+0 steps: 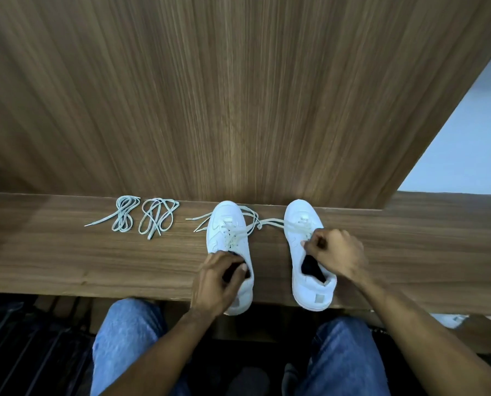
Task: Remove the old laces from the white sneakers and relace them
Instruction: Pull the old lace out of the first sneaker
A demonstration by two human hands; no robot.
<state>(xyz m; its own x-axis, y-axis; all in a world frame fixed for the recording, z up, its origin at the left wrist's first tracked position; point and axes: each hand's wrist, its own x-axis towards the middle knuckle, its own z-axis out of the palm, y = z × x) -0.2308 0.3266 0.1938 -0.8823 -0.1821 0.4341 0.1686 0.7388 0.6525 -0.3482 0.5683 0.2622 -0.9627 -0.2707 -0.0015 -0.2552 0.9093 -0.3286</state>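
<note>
Two white sneakers stand side by side on a wooden shelf (67, 258), toes pointing away from me. My left hand (217, 281) grips the collar of the left sneaker (228, 232) near its opening. My right hand (334, 252) pinches the lace at the top eyelets of the right sneaker (302, 224). Both shoes are laced, and their loose lace ends (260, 221) trail on the shelf between and left of them. Two coiled spare laces (124, 214) (157, 217) lie to the left.
A tall wooden panel (238, 95) rises directly behind the shelf. My knees in blue jeans (130, 338) sit below the shelf's front edge. A dark slatted surface (24, 352) lies at lower left, and pale floor (472, 138) shows at right.
</note>
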